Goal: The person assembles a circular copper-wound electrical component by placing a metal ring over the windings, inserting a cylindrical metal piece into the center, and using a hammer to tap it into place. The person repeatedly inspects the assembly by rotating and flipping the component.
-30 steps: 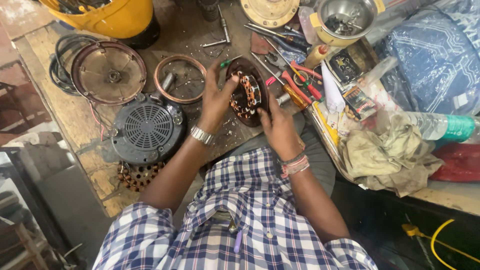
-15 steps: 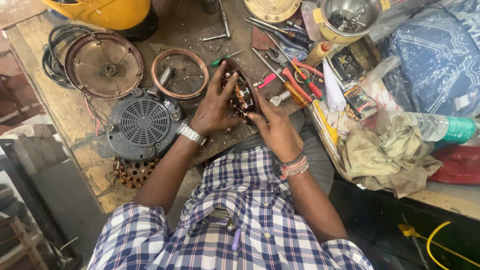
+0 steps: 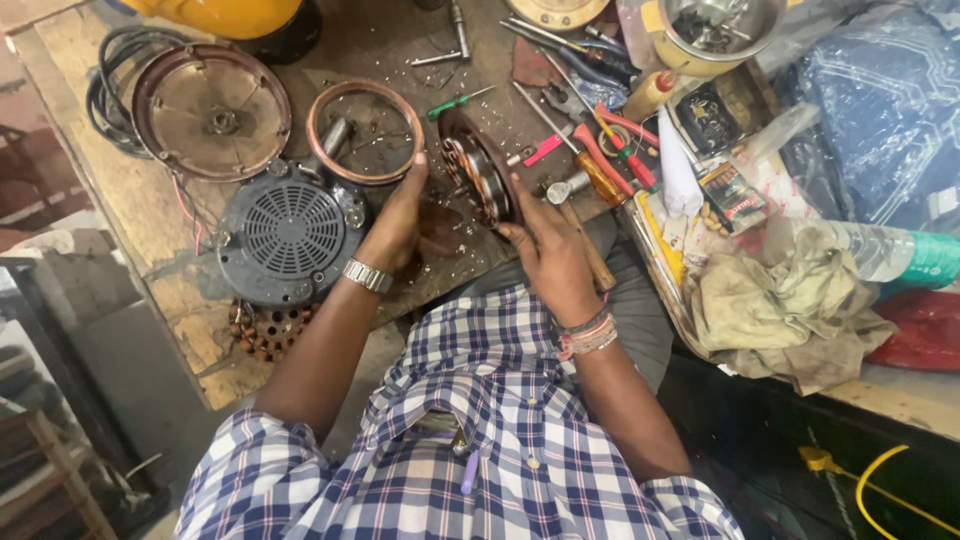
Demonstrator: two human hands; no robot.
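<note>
Since half a second ago, the wound stator has been tipped up on edge near the worktop's front edge. It is gripped by the left hand and right hand. It is judged heavy and rigid, its copper windings fragile; the iron rim is best held.

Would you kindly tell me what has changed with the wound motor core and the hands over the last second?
The motor core has been turned from lying face-up to standing on edge. Both hands kept hold of it: the left hand now cups its left side, the right hand supports it from the right. The fan cover, copper ring and round plate stayed where they were on the bench.
</note>
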